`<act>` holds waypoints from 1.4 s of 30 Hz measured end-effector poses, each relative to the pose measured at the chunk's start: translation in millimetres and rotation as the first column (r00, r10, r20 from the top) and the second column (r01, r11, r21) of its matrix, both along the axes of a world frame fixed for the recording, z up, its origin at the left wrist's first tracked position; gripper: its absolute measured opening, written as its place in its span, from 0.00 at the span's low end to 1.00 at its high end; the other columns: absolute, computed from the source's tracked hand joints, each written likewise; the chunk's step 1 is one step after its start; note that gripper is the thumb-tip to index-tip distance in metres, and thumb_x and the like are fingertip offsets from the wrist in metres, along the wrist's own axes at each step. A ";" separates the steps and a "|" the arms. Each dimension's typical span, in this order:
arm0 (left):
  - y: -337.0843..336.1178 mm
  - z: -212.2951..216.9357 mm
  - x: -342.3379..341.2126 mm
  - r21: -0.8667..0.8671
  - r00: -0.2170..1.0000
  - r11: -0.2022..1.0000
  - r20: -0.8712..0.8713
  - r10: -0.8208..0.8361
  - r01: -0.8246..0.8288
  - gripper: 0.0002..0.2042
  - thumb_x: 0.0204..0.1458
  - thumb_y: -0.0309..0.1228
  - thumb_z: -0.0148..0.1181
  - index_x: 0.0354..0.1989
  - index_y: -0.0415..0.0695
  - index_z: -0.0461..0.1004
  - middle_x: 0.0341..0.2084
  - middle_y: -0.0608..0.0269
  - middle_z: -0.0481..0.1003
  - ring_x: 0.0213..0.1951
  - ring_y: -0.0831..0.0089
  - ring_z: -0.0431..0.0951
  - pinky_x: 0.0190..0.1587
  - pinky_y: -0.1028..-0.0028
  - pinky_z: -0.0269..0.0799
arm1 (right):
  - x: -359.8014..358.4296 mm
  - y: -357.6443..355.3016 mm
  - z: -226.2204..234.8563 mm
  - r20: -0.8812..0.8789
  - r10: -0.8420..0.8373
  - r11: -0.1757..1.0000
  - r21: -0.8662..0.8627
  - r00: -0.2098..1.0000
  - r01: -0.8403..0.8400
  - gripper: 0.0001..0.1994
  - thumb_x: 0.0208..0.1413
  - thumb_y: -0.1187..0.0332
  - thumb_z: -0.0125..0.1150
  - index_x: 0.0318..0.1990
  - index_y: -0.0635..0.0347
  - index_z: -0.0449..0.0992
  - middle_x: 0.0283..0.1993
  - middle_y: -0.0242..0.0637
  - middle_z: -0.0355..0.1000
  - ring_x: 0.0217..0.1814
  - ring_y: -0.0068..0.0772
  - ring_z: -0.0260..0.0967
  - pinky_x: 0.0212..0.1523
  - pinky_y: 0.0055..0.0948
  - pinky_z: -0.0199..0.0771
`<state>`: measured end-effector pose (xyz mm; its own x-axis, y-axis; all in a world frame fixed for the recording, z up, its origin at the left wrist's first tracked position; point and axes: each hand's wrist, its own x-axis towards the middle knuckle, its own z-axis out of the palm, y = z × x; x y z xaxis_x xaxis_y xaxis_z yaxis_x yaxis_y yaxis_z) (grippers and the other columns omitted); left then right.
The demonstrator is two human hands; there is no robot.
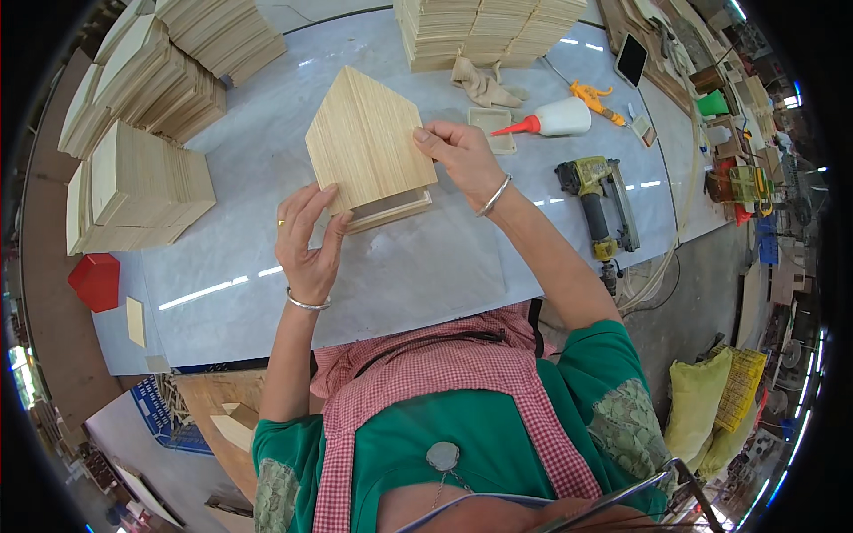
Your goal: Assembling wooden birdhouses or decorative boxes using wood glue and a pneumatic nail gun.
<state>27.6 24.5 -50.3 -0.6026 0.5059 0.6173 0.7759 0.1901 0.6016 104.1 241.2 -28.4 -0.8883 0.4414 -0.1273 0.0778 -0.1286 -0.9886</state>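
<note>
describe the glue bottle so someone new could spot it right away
Start at the pale grey worktable and look past the house-shaped wooden panel that both hands hold. Right of the right hand lies a white plastic glue bottle on its side. Its red cone nozzle sets it apart from the yellow nail gun nearby.

Got this pale wood house-shaped panel [362, 138] in the upper middle of the frame, pointed end up, lying flat on a shallow wooden frame [391, 211].

Head-worn fisheye, looking steeply down over own chest onto nearby worktable [426, 275]; single view.
</note>
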 end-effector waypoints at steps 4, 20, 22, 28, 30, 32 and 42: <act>5.1 8.6 4.1 0.094 0.999 0.995 0.030 -0.038 0.035 0.16 0.44 0.24 0.67 0.44 0.40 0.75 0.40 0.57 0.76 0.45 0.61 0.74 0.48 0.67 0.69 | 2.1 3.0 1.5 -0.038 -0.037 0.999 0.001 0.999 0.037 0.14 0.61 0.62 0.54 0.34 0.66 0.75 0.26 0.21 0.64 0.29 0.14 0.54 0.31 0.19 0.58; 4.1 24.4 2.5 0.142 0.933 0.989 -0.359 0.009 0.045 0.17 0.32 0.10 0.60 0.33 0.41 0.76 0.34 0.61 0.76 0.38 0.64 0.75 0.38 0.71 0.71 | 23.9 7.5 15.3 -0.422 0.206 0.753 0.644 0.883 0.132 0.12 0.41 0.75 0.69 0.37 0.57 0.79 0.46 0.38 0.72 0.49 0.31 0.69 0.50 0.28 0.68; 3.4 23.8 2.1 0.145 0.919 0.988 -0.395 0.012 0.049 0.17 0.32 0.10 0.60 0.33 0.41 0.76 0.34 0.61 0.76 0.38 0.63 0.75 0.37 0.72 0.71 | 24.1 7.7 15.4 -0.434 0.191 0.751 0.642 0.880 0.154 0.12 0.41 0.75 0.69 0.37 0.57 0.79 0.47 0.39 0.72 0.49 0.32 0.69 0.49 0.28 0.68; 3.6 24.4 -0.4 0.127 0.876 0.990 -0.482 0.005 0.064 0.16 0.33 0.13 0.62 0.34 0.41 0.77 0.35 0.62 0.76 0.38 0.65 0.75 0.36 0.73 0.70 | 23.0 8.5 12.8 -0.462 0.201 0.790 0.598 0.864 0.135 0.12 0.41 0.76 0.67 0.37 0.57 0.79 0.47 0.34 0.72 0.47 0.31 0.69 0.48 0.26 0.70; 4.4 30.7 1.1 0.056 0.840 0.997 -0.543 -0.012 0.051 0.17 0.33 0.15 0.63 0.35 0.42 0.78 0.34 0.63 0.76 0.37 0.67 0.75 0.34 0.73 0.69 | 25.8 5.2 11.9 -0.475 0.162 0.952 0.305 0.865 -0.011 0.17 0.43 0.76 0.67 0.44 0.61 0.76 0.48 0.35 0.72 0.49 0.27 0.69 0.50 0.26 0.70; 5.8 32.7 3.0 0.058 0.833 0.997 -0.553 -0.012 0.053 0.18 0.32 0.16 0.64 0.36 0.41 0.79 0.33 0.64 0.76 0.36 0.68 0.75 0.33 0.74 0.68 | 26.9 -3.7 23.5 -0.425 0.086 0.995 0.078 0.901 -0.058 0.19 0.46 0.76 0.66 0.48 0.62 0.73 0.49 0.35 0.72 0.50 0.27 0.69 0.51 0.26 0.70; 17.6 40.0 17.9 -0.061 0.704 0.998 -0.709 -0.041 -0.003 0.18 0.35 0.23 0.61 0.40 0.36 0.78 0.29 0.66 0.71 0.31 0.74 0.71 0.29 0.75 0.66 | 40.3 -75.3 22.9 -0.310 -0.047 0.935 -0.347 0.949 -0.067 0.16 0.58 0.72 0.58 0.51 0.71 0.68 0.46 0.37 0.72 0.49 0.23 0.69 0.48 0.24 0.72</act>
<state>45.5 42.1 -10.4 0.0123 0.5574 0.8301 0.9730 0.1846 -0.1384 144.4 165.9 -5.6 -0.9121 0.4099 0.0097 -0.2206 -0.4707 -0.8543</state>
